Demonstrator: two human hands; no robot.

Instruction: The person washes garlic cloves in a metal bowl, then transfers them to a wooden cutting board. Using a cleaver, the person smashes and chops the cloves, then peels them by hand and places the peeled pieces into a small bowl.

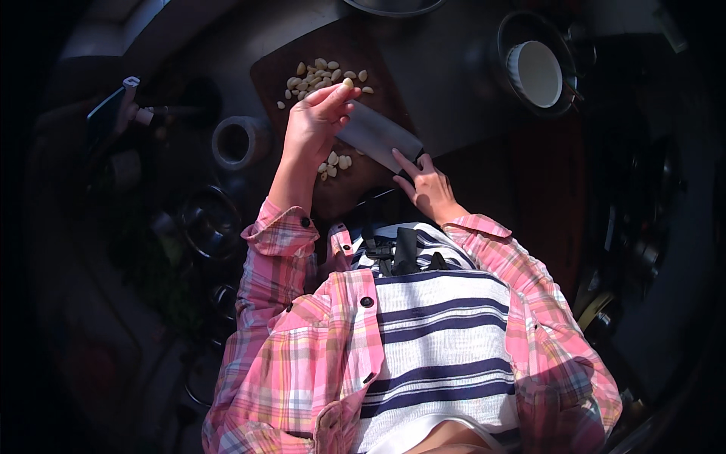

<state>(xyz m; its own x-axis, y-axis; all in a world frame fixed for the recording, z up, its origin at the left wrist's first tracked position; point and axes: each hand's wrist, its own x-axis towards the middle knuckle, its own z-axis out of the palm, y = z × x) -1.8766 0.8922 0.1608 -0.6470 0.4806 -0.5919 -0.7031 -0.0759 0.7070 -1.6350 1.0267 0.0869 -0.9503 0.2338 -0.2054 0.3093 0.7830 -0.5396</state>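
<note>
My left hand [324,108] pinches one peeled garlic clove [347,83] between thumb and fingertips, above a brown cutting board [385,74]. Under and beside this hand a pile of pale garlic cloves [320,72] covers the far part of the board. A broad-bladed cleaver [377,135] lies slanted over the board, its dark handle towards me. My right hand [429,184] grips that handle, with the index finger stretched along the blade. Nearer to me, left of the blade, sits a smaller group of cloves [334,164].
A round stone-like mortar [241,143] stands left of the board, with a shiny metal bowl [210,221] closer to me. At the far right a white ribbed bowl [536,74] rests in a dark round pan [505,51]. Another metal vessel's rim [395,12] shows at the top.
</note>
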